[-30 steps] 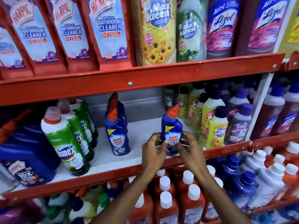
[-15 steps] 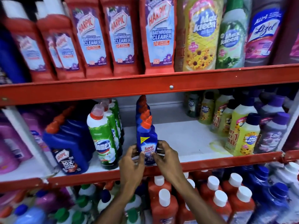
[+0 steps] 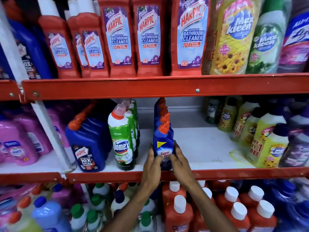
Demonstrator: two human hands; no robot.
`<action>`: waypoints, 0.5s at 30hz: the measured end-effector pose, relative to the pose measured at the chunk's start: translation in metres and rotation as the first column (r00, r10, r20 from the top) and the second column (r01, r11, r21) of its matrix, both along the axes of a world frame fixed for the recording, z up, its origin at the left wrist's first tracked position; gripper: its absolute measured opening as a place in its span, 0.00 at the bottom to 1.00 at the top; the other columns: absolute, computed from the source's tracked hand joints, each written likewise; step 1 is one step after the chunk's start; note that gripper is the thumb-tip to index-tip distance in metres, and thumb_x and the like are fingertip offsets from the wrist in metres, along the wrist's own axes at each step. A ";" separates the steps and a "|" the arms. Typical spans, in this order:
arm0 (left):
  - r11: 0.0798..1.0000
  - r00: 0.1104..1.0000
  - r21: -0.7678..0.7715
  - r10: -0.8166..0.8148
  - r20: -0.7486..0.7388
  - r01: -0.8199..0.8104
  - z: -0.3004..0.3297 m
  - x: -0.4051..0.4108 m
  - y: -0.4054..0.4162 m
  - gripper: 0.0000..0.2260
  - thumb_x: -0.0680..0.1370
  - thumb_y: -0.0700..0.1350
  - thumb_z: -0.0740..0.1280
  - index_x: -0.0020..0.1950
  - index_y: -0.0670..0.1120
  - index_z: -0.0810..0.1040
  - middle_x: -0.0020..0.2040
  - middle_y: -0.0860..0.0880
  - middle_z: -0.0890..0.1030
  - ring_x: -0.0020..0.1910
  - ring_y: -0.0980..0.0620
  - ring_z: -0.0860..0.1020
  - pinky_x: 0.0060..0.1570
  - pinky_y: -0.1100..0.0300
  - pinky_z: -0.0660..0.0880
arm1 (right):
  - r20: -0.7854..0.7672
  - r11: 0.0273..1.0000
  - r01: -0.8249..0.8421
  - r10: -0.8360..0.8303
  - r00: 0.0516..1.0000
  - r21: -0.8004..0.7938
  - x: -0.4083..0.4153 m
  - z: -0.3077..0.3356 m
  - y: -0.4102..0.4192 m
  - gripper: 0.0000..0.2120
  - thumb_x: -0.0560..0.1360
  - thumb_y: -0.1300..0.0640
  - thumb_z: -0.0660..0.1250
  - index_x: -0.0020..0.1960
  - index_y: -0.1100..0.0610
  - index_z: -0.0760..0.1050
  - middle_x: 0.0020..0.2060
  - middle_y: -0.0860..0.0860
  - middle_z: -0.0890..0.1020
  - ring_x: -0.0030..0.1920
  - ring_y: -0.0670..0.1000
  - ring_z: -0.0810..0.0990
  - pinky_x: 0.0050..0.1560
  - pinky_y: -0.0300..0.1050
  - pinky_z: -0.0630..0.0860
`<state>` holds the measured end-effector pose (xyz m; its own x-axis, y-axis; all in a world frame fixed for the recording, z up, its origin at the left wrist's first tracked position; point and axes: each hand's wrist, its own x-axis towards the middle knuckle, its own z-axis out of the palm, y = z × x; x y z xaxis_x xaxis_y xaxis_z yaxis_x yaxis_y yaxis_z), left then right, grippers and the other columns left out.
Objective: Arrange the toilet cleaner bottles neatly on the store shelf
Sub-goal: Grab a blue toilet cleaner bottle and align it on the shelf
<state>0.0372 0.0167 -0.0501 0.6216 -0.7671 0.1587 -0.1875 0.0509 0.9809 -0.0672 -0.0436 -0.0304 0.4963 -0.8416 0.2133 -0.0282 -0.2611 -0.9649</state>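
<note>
While both hands cup one bottle at the shelf lip, the scene reads as follows:

Grip: the left hand (image 3: 153, 162) and right hand (image 3: 178, 158) close on the lower body of the front Sani Fresh bottle (image 3: 163, 148) from opposite sides, fingers wrapped round its flanks, label facing out.

Bottle position: it stands on the white middle shelf (image 3: 200, 144), just behind the red front rail (image 3: 234, 174), between the two palms.

Long axis: upright, orange angled cap on top, tipped slightly to the right.

Key relation: the row of matching blue bottles (image 3: 161, 114) runs straight back from the held one, caps stepping up behind it, so the file lies directly beyond the grip, away from the person.

Nearer hand: neither clearly; both reach equally, one per side.

Neighbours: the Domex bottle (image 3: 122, 144) stands near on the left, apart; bare shelf lies to the right as far as the Max Kleen bottles (image 3: 267, 148).

Judgement: squaring the base against the file looks like the remaining step.
</note>
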 end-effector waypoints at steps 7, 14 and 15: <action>0.997 0.997 -0.001 -0.072 -0.023 0.072 0.007 -0.009 -0.005 0.40 0.70 0.62 0.60 0.81 0.53 0.59 0.78 0.48 0.72 0.73 0.49 0.74 0.76 0.43 0.69 | 0.016 1.000 0.012 -0.013 1.000 0.016 0.004 -0.008 -0.008 0.22 0.82 0.61 0.54 0.75 0.51 0.65 0.64 0.49 0.79 0.60 0.42 0.80 0.54 0.28 0.76; 0.998 0.998 -0.005 -0.062 -0.026 0.062 0.007 -0.010 -0.001 0.36 0.73 0.58 0.62 0.81 0.55 0.59 0.79 0.49 0.70 0.75 0.52 0.72 0.77 0.44 0.68 | 0.080 0.998 0.059 -0.062 0.995 0.032 0.002 -0.011 -0.007 0.25 0.82 0.61 0.55 0.77 0.51 0.60 0.70 0.52 0.75 0.63 0.46 0.78 0.57 0.31 0.75; 0.999 0.999 -0.024 -0.036 -0.033 0.035 0.011 -0.012 0.006 0.35 0.74 0.57 0.62 0.81 0.54 0.59 0.81 0.50 0.67 0.76 0.54 0.69 0.78 0.48 0.67 | 0.112 0.993 0.116 -0.117 0.987 0.017 0.001 -0.009 -0.002 0.25 0.81 0.60 0.56 0.78 0.51 0.59 0.73 0.51 0.71 0.67 0.47 0.75 0.59 0.31 0.73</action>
<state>0.0251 0.0230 -0.0393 0.5996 -0.7849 0.1562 -0.1525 0.0796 0.9851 -0.0667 -0.0459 -0.0398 0.3680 -0.8947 0.2532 0.0513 -0.2523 -0.9663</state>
